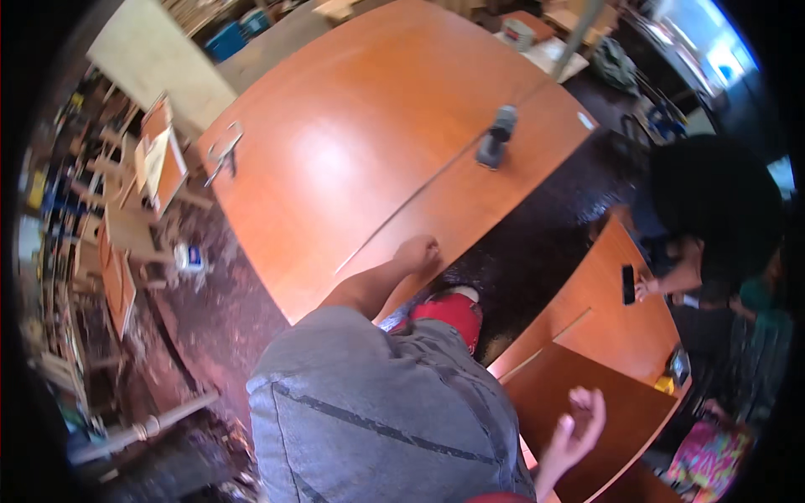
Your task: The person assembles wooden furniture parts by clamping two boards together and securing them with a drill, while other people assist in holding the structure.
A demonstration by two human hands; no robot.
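Observation:
A large glossy orange-brown board (369,126) lies in front of me. Near its front edge, my left hand (417,251) is closed with its fingers curled; whatever it may hold is hidden. A long thin line, perhaps a strip or a joint (402,205), runs across the board away from that hand. Beyond the hand, a cordless drill (495,138) rests on the board. At lower right, my right hand (577,427) is open and holds nothing, its fingers bent and apart from the thumb. Behind it in the picture is a darker brown panel (591,377).
A metal clamp (224,152) sits at the board's left edge. At right, another person's hand (646,289) is by a black object (628,285) over a second orange-brown panel (625,251). A white bucket (189,257) and wooden pieces (126,239) stand left.

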